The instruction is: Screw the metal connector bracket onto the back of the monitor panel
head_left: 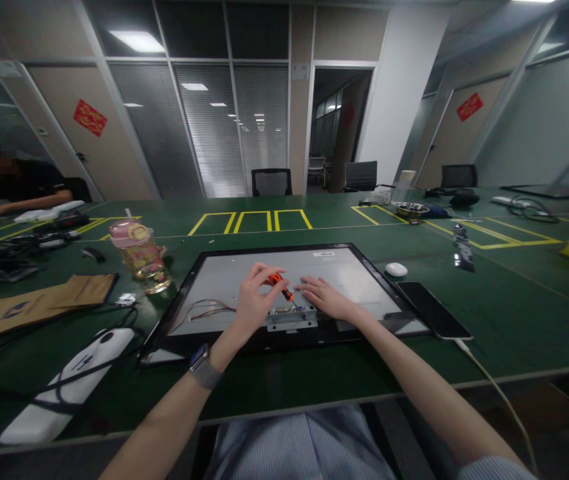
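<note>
A flat display panel [224,273] with a black frame and a pale grey back lies on the green table. My left hand [255,298] is closed around the orange and black handle of a screwdriver [281,285], which tilts down toward a metal bracket [291,319] at the panel's near edge. Whether its tip touches a screw is too small to make out. Beside the bracket, my right hand [325,298] rests on the panel with its fingers stretched out, holding nothing. Thin wires [209,308] run across the panel to the left of the bracket.
A pink-lidded drink bottle [141,257] stands left of the panel, near a brown paper bag [39,307] and a white power strip [69,387] with black cables. At right lie a phone [434,310] on a cable and a white earbud case [396,269]. Another person sits far left.
</note>
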Motion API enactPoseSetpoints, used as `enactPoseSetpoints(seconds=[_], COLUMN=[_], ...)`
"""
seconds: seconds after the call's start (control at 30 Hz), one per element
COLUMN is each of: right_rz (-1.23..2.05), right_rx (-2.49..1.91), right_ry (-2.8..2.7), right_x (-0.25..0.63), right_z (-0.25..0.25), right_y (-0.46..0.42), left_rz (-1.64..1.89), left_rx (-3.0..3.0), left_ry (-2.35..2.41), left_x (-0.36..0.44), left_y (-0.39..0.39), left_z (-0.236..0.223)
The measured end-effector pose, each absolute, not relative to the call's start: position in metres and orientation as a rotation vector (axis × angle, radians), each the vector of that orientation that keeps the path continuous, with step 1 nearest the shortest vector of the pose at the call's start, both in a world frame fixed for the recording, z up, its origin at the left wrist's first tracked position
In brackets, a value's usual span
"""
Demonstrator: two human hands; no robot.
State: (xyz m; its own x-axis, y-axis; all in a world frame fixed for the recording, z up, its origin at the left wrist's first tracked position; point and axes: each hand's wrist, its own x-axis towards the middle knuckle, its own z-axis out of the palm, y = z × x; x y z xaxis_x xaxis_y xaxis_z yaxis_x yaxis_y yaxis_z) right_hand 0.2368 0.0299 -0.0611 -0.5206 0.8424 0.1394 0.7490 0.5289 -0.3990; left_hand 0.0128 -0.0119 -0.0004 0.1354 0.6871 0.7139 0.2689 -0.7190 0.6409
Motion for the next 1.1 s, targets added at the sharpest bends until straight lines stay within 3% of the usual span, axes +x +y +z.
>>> enactPoseSetpoints(seconds=[0.3,0.47,0.6,0.73,0.87,1.1], right_rz=[0.405,0.391,0.342,0.282,0.279,0.377], right_rx=[-1.33,-1.315,-1.344,-1.325,-1.35,-1.315], right_ry=[-2.459,-2.461,-2.468,-2.509,-2.443,-2.382], right_x=[0.236,0.236,0.234,0.231,0.23,0.23], right_z=[-0.06,-0.063,-0.065,-0.064,-0.06,-0.063], right_y=[0.03,0.031,0.03,0.025,0.02,0.024], left_rz=[1.544,1.415,1.53,1.045,0.651,0.846], left_rx=[2.085,2.386,2.605,3.14,3.226,3.036], left_ry=[0.883,0.879,0.995,0.489,0.195,0.161], left_x=[0.008,0.011,0.019,0.036,0.057,0.071], left_y=[-0.005,-0.002,-0.019,-0.047,-0.059,-0.057], left_z=[-0.005,-0.013,-0.02,-0.034,-0.052,-0.059])
